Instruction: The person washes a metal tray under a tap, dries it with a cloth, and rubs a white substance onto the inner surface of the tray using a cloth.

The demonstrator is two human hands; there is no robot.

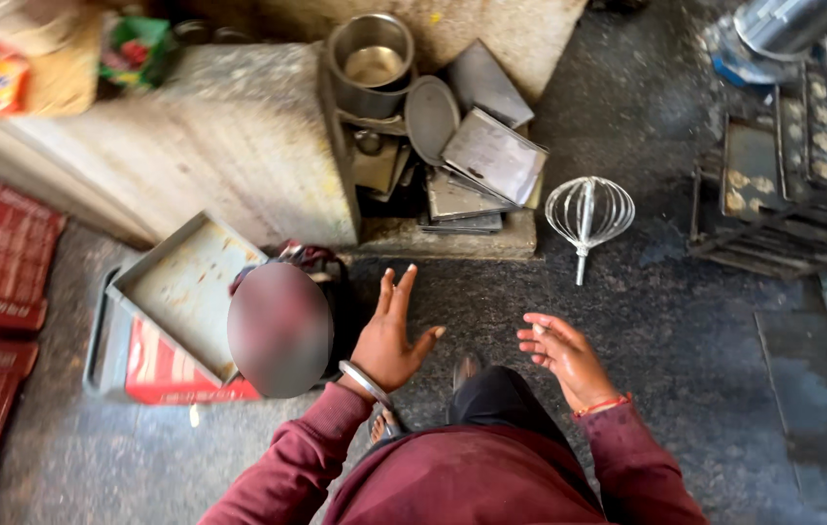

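Note:
I look down at a dark floor. My left hand (389, 335) is held out flat with fingers spread and holds nothing; a metal bangle sits on its wrist. My right hand (561, 352) hovers to the right, fingers loosely apart, palm up, also with nothing in it; a red thread circles the wrist. Both arms are in maroon sleeves. A person (280, 329) crouches just left of my left hand, beside a grey metal baking tray (185, 289). A large wire whisk attachment (588, 216) lies on the floor beyond my right hand.
A stone counter (229, 136) stands ahead left, with a steel pot (371, 60) and several stacked metal trays (491, 156) at its end. Red crates (0, 258) line the left. A rack of trays with dough pieces (802, 165) stands at the right.

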